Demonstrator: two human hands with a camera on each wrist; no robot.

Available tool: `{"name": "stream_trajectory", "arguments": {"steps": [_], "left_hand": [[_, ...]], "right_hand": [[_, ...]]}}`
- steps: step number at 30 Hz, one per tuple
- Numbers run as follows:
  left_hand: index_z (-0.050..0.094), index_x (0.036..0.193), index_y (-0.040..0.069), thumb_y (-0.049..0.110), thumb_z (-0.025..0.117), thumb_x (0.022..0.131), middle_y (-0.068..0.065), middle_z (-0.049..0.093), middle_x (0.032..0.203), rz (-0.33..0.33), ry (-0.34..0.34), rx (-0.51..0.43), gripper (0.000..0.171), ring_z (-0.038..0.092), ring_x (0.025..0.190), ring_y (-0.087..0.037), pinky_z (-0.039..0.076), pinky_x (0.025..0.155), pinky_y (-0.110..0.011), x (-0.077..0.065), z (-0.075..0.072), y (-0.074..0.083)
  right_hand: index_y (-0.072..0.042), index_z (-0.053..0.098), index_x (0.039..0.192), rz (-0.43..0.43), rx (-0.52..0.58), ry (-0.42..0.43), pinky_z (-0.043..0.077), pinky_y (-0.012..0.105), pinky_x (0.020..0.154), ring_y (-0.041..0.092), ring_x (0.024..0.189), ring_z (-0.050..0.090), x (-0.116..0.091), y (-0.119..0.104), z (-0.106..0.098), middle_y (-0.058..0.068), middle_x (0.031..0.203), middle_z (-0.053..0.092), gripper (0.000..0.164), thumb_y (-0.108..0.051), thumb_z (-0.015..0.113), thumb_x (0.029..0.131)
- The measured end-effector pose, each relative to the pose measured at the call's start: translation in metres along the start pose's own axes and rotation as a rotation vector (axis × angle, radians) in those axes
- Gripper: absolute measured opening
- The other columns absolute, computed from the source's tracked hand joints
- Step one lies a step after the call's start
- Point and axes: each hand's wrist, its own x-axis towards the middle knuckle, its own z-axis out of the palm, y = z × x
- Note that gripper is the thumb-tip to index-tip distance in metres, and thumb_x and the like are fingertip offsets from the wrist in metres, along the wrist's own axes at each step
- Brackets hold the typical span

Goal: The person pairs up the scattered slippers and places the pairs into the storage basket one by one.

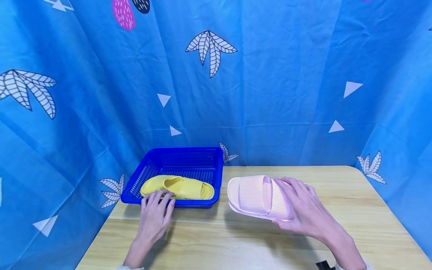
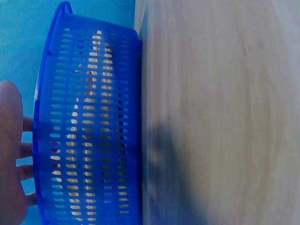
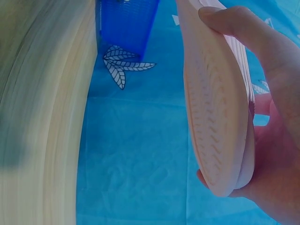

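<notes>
My right hand (image 1: 308,210) grips a pair of pale pink slippers (image 1: 254,197) by one end, thumb on the near side and fingers over the far side. They are held above the table, and their shadow falls below. In the right wrist view the patterned sole of the pink slippers (image 3: 213,108) faces the camera, one slipper against the other. My left hand (image 1: 156,213) is at the near rim of a blue basket (image 1: 216,180), its fingertips reaching over the rim beside yellow slippers (image 1: 192,188) that lie inside. In the left wrist view the basket's slotted wall (image 2: 89,126) hides what is within.
A light wooden table (image 1: 202,240) carries the basket at its back left. Blue patterned curtain (image 1: 280,93) hangs behind and along both sides. A small black object (image 1: 324,265) shows by the right wrist at the bottom edge.
</notes>
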Motion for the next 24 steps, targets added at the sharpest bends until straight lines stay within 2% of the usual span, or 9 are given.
{"name": "stream_trajectory", "arguments": {"steps": [7,19,24], "left_hand": [[0.073,0.112,0.009,0.027,0.052,0.102,-0.013,0.066,0.112,-0.016,-0.014,0.012,0.030,0.057,0.111,-0.039,0.034,0.099,-0.062,-0.002,0.003,-0.010],[0.071,0.096,0.012,0.026,0.051,0.102,-0.010,0.066,0.101,-0.021,-0.007,0.051,0.025,0.060,0.102,-0.038,0.035,0.096,-0.063,-0.006,0.005,-0.025],[0.070,0.097,0.010,0.026,0.048,0.103,-0.012,0.067,0.101,-0.021,-0.020,0.065,0.028,0.059,0.102,-0.038,0.035,0.096,-0.062,-0.006,0.006,-0.028]], "right_hand": [[-0.007,0.049,0.150,0.004,0.006,0.004,0.041,0.055,0.094,0.030,0.121,0.053,-0.001,0.003,-0.001,0.011,0.136,0.055,0.110,-0.058,0.090,0.062],[-0.007,0.049,0.150,0.023,0.001,0.002,0.040,0.053,0.094,0.028,0.122,0.053,-0.001,0.006,-0.002,0.010,0.136,0.055,0.110,-0.058,0.090,0.062],[-0.006,0.048,0.150,0.041,0.012,-0.015,0.040,0.054,0.094,0.029,0.122,0.052,0.000,0.007,-0.001,0.010,0.137,0.054,0.109,-0.057,0.090,0.063]]}}
